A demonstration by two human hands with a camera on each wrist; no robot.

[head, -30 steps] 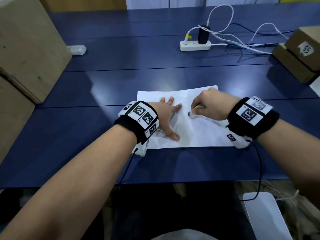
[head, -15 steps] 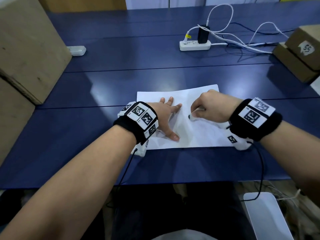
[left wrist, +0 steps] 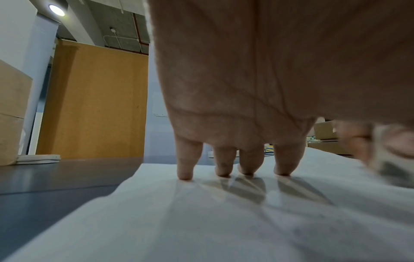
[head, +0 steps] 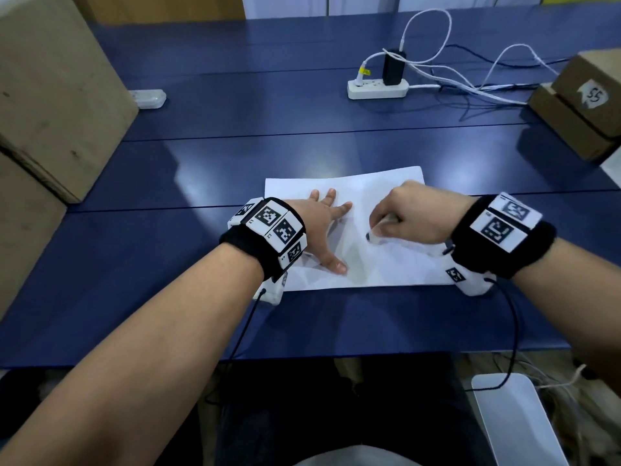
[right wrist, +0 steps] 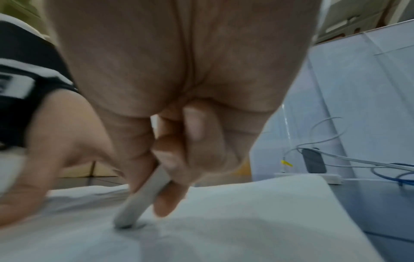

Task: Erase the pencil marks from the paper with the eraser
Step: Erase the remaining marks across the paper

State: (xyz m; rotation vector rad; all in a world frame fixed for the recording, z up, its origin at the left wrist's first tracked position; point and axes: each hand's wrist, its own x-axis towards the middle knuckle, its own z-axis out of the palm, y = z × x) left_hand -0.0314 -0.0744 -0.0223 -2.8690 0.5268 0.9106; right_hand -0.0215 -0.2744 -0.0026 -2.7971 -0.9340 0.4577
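A white sheet of paper lies on the blue table, slightly rumpled. My left hand lies flat on its left half, fingers spread and straight, the fingertips pressing the paper down. My right hand grips a white eraser between thumb and fingers. In the right wrist view the eraser slants down and its grey-smudged tip touches the paper. Faint pencil traces show near the tip; that view is blurred.
Large cardboard boxes stand at the left. A white power strip with cables sits at the back. Two brown boxes are at the right. A small white device lies far left.
My right hand with the eraser has shifted a little back and forth over the paper's middle. My left hand has stayed pressed flat in place.
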